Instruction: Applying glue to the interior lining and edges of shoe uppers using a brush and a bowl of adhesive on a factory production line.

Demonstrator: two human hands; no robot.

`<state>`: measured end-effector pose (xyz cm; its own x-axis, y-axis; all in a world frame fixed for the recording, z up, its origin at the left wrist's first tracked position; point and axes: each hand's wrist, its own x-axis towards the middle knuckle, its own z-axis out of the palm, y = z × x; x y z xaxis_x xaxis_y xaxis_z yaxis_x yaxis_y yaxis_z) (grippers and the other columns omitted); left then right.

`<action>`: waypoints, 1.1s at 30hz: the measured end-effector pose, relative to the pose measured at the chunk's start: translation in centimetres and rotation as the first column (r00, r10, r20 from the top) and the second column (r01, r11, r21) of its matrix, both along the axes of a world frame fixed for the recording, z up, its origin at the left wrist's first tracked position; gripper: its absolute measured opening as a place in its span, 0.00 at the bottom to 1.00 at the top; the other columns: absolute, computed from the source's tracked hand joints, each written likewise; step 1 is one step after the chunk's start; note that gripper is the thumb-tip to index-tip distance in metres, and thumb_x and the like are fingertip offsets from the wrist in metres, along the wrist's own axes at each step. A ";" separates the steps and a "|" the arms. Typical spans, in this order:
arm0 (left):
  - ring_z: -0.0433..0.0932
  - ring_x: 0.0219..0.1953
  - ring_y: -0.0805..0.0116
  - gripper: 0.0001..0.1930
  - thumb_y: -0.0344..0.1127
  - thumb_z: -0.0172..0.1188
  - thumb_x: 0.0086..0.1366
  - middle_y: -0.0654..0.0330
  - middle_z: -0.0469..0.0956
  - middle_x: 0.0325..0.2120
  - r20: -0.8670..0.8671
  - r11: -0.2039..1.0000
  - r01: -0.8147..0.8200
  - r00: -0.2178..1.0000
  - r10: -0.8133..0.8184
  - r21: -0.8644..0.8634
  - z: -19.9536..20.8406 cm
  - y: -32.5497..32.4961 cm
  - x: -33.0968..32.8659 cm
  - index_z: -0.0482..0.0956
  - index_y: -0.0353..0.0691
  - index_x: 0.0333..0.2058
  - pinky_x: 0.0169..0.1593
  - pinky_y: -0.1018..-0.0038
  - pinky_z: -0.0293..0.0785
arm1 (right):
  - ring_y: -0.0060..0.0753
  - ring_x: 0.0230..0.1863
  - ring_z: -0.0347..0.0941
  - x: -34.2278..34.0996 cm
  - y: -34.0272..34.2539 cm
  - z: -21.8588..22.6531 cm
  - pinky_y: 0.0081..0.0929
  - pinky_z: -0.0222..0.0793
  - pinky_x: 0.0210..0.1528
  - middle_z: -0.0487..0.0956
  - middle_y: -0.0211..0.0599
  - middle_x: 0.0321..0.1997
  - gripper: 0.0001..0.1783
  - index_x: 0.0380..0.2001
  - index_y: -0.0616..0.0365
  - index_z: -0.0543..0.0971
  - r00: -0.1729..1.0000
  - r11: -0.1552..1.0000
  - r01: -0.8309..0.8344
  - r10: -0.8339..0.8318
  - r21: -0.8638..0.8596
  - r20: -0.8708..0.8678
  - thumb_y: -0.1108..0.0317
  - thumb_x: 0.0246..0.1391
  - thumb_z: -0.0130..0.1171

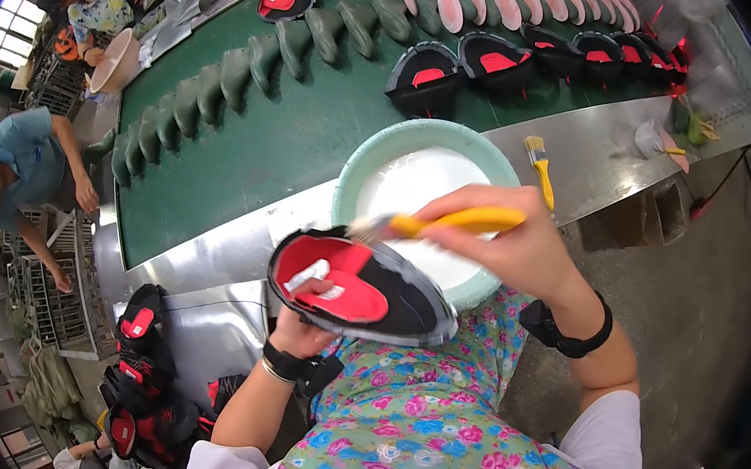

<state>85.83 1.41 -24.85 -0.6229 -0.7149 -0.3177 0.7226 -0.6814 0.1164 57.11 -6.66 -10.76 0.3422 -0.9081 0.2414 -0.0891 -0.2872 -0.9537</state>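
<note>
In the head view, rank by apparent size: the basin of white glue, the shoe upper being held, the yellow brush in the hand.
1. Basin of white glue
2. Shoe upper, close behind and nearer the camera, so unsure
3. Yellow brush, clearly smallest

The closest open room is the bare metal ledge [588, 161] to the right of the pale green basin [359, 172], broken only by a spare yellow brush [541, 168] lying on it and a small cup [650, 138] farther right. The basin itself fills the space straight ahead, its rim touching the shoe upper [360, 287]. Beyond it a strip of green belt [265, 148] lies open, hemmed in by a curving row of green lasts [226, 79] and a row of black and red uppers [497, 63]. Lower left, stacked uppers [138, 365] crowd the gap.
</note>
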 end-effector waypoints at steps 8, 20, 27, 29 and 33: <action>0.78 0.45 0.61 0.19 0.33 0.51 0.61 0.53 0.78 0.41 0.172 0.958 0.169 0.962 -0.211 0.230 1.9 0.6 -4.4 0.69 0.34 0.51 0.46 0.62 0.77 | 0.22 0.29 0.77 1.6 -0.8 -2.4 0.18 0.70 0.31 0.82 0.33 0.31 0.09 0.35 0.60 0.82 0.966 0.977 -0.211 0.208 -0.007 -0.153 0.72 0.48 0.65; 0.73 0.44 0.64 0.21 0.43 0.53 0.65 0.58 0.74 0.47 0.583 0.937 0.032 0.790 0.189 -0.347 0.5 -11.6 8.6 0.69 0.38 0.53 0.49 0.66 0.71 | 0.22 0.17 0.73 -4.8 3.0 -3.2 0.16 0.68 0.20 0.77 0.39 0.20 0.10 0.26 0.68 0.76 0.844 0.792 0.489 -0.535 0.366 0.030 0.71 0.56 0.56; 0.72 0.52 0.60 0.17 0.29 0.46 0.68 0.54 0.72 0.51 0.466 0.864 -0.145 0.793 0.394 -0.483 -10.3 -27.9 -0.4 0.68 0.37 0.54 0.58 0.61 0.69 | 0.24 0.17 0.73 -4.2 2.5 -4.7 0.18 0.69 0.20 0.77 0.41 0.20 0.09 0.26 0.68 0.76 0.791 0.693 0.555 -0.611 0.459 -0.034 0.72 0.57 0.56; 0.68 0.56 0.59 0.20 0.27 0.42 0.68 0.55 0.66 0.56 0.455 0.915 -0.192 0.819 0.349 -0.356 -14.4 -29.4 -2.2 0.62 0.42 0.59 0.60 0.56 0.66 | 0.25 0.17 0.73 -3.0 1.8 -5.1 0.18 0.69 0.20 0.77 0.41 0.20 0.09 0.26 0.68 0.75 0.808 0.692 0.540 -0.585 0.479 -0.065 0.72 0.57 0.55; 0.76 0.46 0.57 0.33 0.15 0.45 0.60 0.45 0.68 0.50 0.591 0.987 0.038 0.804 0.065 -0.159 -14.2 -25.6 0.2 0.47 0.39 0.63 0.52 0.65 0.76 | 0.25 0.14 0.69 -0.4 0.3 -5.5 0.19 0.67 0.17 0.75 0.39 0.20 0.07 0.27 0.68 0.75 0.795 0.643 0.579 -0.583 0.501 -0.169 0.73 0.54 0.56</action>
<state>86.03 -24.15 -39.08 -0.3393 -0.7932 -0.5057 0.4863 -0.6081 0.6275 56.75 -6.35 -16.26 -0.2977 -0.9035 -0.3084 -0.0621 0.3407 -0.9381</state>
